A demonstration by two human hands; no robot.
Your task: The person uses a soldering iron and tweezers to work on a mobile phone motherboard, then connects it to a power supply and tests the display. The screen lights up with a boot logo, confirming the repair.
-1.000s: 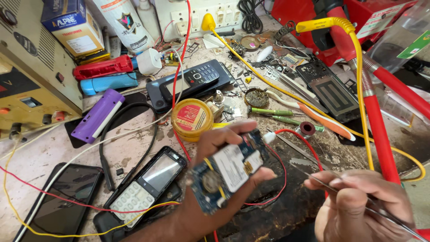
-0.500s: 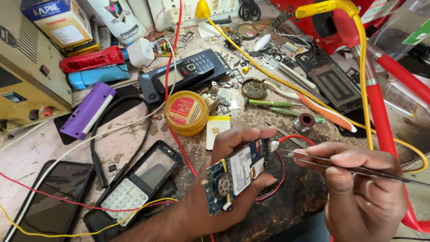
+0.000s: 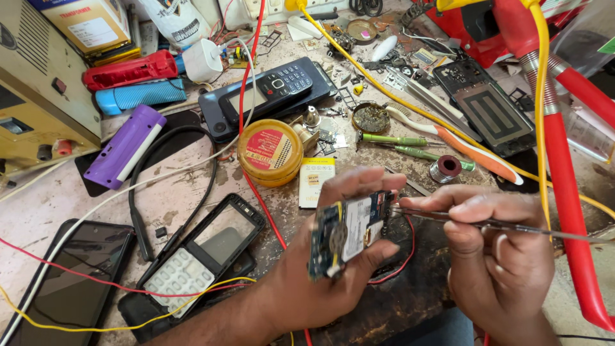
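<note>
Left hand [image 3: 320,269] grips circuit board [image 3: 349,232], held upright above dark mat [image 3: 397,301]. Right hand [image 3: 500,256] pinches tweezers [image 3: 487,223], tips touching board's upper right edge. Beyond: phone shell [image 3: 192,256], yellow tin [image 3: 270,152], keypad phone [image 3: 275,86].

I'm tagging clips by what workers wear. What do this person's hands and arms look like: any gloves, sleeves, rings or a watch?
Both are bare: the left hand and right hand have no gloves or visible rings. The left forearm shows no sleeve or watch. The right wrist is mostly out of frame.
</note>
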